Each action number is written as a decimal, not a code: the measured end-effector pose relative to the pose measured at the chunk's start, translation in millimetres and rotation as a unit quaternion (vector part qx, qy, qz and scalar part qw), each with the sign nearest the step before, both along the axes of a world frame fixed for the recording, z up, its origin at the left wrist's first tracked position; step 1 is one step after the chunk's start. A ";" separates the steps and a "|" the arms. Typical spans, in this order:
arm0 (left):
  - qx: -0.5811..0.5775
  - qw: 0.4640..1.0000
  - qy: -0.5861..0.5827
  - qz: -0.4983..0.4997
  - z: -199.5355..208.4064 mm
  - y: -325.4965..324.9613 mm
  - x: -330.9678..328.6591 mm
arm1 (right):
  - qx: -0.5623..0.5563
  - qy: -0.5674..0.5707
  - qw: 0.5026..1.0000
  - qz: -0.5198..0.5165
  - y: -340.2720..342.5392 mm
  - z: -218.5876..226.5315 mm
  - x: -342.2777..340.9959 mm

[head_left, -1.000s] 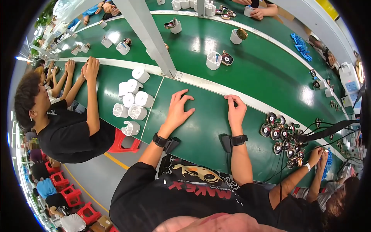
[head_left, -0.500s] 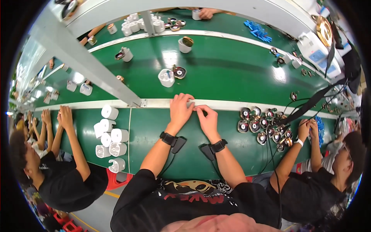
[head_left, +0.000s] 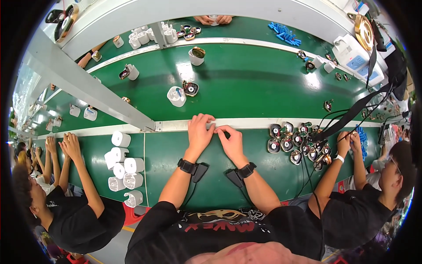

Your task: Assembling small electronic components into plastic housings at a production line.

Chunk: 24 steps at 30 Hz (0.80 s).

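Note:
My left hand [head_left: 201, 132] rests on the pale metal rail [head_left: 173, 125] along the bench's far side, its fingers stretched over the rail. Beside it my right hand [head_left: 231, 141] has its thumb and forefinger apart, their tips close to the left thumb. No held object shows in either hand. Straight beyond my hands, a white housing [head_left: 176, 97] lies on the green belt [head_left: 255, 83], next to a round speaker-like part [head_left: 190, 89]. Dark straps with black modules circle both my wrists.
Several white housings [head_left: 133, 165] stand on the bench at left. Many speaker-like parts [head_left: 296, 156] cluster at right, with black cables [head_left: 340, 123] hanging over them. A slanted metal post [head_left: 101, 92] rises at left. Co-workers sit on both sides; blue parts [head_left: 285, 34] lie beyond the belt.
My view has shifted, so the rail sits lower in it. My hands stay together at the rail. Housings on the belt stand slightly farther left. Across the belt, two hands now hold a white part.

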<state>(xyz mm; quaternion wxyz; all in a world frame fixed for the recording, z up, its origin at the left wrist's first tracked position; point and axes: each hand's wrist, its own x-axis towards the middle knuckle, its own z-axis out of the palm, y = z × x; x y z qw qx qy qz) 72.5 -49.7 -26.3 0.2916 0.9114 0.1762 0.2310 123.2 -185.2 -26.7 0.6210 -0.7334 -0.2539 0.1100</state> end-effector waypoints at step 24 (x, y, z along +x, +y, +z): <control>-0.003 1.000 -0.010 0.015 3.3 0.8 7.8 | -0.012 -0.001 1.000 -0.017 2.8 3.4 3.8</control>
